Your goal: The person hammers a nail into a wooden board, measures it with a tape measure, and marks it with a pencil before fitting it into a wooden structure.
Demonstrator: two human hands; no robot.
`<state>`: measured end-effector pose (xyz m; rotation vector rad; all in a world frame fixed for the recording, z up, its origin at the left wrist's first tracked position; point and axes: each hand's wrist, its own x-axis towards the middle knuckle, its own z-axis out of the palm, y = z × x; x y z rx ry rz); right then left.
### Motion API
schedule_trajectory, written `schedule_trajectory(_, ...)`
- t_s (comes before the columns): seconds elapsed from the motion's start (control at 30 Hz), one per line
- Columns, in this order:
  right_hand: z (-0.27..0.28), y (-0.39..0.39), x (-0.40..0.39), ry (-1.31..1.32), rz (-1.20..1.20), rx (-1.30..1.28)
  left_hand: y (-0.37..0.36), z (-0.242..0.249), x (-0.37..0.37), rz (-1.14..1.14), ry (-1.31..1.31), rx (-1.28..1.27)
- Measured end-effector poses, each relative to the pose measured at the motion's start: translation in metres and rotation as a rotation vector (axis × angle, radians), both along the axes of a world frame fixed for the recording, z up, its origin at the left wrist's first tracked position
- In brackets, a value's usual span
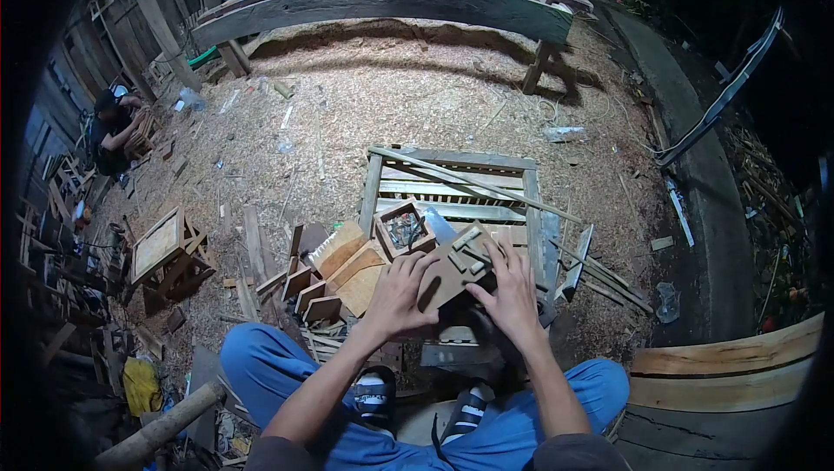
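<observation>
Between my two hands is a flat brown wooden board (446, 281) with small pale wood strips (469, 251) on its upper face. My left hand (405, 290) grips the board's left edge, fingers over the top. On the right edge my right hand (508, 288) holds it, thumb on the near side. The board is tilted and hangs above a low wooden work surface in front of my feet. Just beyond it stands a small wooden box (403, 229) with metal bits inside. Left of the board lie several cut wooden pieces (354, 267).
A slatted wooden frame (452, 158) lies on shavings ahead. A long workbench (382, 3) crosses the back. Another person (117, 128) crouches at far left. A wooden stool (165, 249) stands left, curved planks (730, 367) lie right, and a pole (165, 427) juts in at lower left.
</observation>
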<state>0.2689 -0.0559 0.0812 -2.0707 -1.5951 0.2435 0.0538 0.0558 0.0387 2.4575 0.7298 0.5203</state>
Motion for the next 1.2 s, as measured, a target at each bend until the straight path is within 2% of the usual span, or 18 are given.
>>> schedule_trajectory(0.07,0.003,0.001,0.007,0.001,-0.008,-0.016,0.002,0.003,-0.001,-0.004,0.002,0.053)
schedule_trajectory(0.17,0.008,-0.001,0.022,-0.073,0.209,-0.149,0.006,0.006,-0.007,-0.061,0.044,0.012)
schedule_trajectory(0.33,0.001,-0.006,0.024,0.004,0.277,-0.17,0.024,0.005,-0.015,-0.256,0.041,0.01)
schedule_trajectory(0.4,-0.001,-0.006,0.021,-0.08,0.278,-0.116,0.024,0.009,-0.014,-0.257,0.098,0.054)
schedule_trajectory(0.47,-0.005,-0.006,0.023,-0.192,0.293,-0.049,0.023,0.017,-0.012,-0.216,0.226,0.106)
schedule_trajectory(0.53,0.004,-0.006,0.023,-0.157,0.262,-0.034,0.022,0.021,-0.011,-0.177,0.201,0.091)
schedule_trajectory(0.6,-0.002,-0.004,0.027,-0.174,0.251,0.059,0.019,0.021,-0.008,-0.032,-0.08,0.049)
schedule_trajectory(0.63,-0.003,-0.004,0.027,-0.188,0.198,0.09,0.016,0.024,-0.006,0.035,-0.11,0.065)
schedule_trajectory(0.67,-0.004,-0.004,0.027,-0.204,0.145,0.12,0.013,0.022,-0.005,0.037,-0.111,0.062)
schedule_trajectory(0.73,-0.012,-0.003,0.02,-0.216,0.116,0.163,0.006,0.021,-0.002,0.247,-0.114,-0.032)
schedule_trajectory(0.77,-0.015,-0.004,0.013,-0.18,0.068,0.128,0.003,0.024,0.0,0.314,-0.028,-0.038)
schedule_trajectory(0.8,-0.018,-0.005,0.007,-0.143,0.02,0.096,0.002,0.023,0.001,0.314,-0.028,-0.038)
schedule_trajectory(0.87,-0.017,-0.005,-0.003,-0.161,0.009,0.06,-0.001,0.017,0.002,0.344,-0.019,-0.509)
schedule_trajectory(0.9,-0.019,-0.005,-0.007,-0.174,0.002,0.035,-0.006,0.011,0.007,0.299,-0.147,-0.321)
schedule_trajectory(1.0,-0.016,-0.006,-0.011,-0.192,0.022,0.122,-0.014,0.007,0.008,0.279,-0.138,-0.392)
schedule_trajectory(1.07,-0.014,-0.008,-0.016,0.088,0.013,-0.129,-0.014,0.006,0.009,0.28,-0.118,-0.498)
schedule_trajectory(1.13,-0.015,-0.011,-0.026,0.13,0.026,-0.05,-0.013,0.0,0.009,0.149,-0.193,-0.26)
schedule_trajectory(1.2,-0.017,-0.01,-0.03,0.242,-0.027,-0.118,-0.015,-0.004,0.007,0.132,-0.141,-0.339)
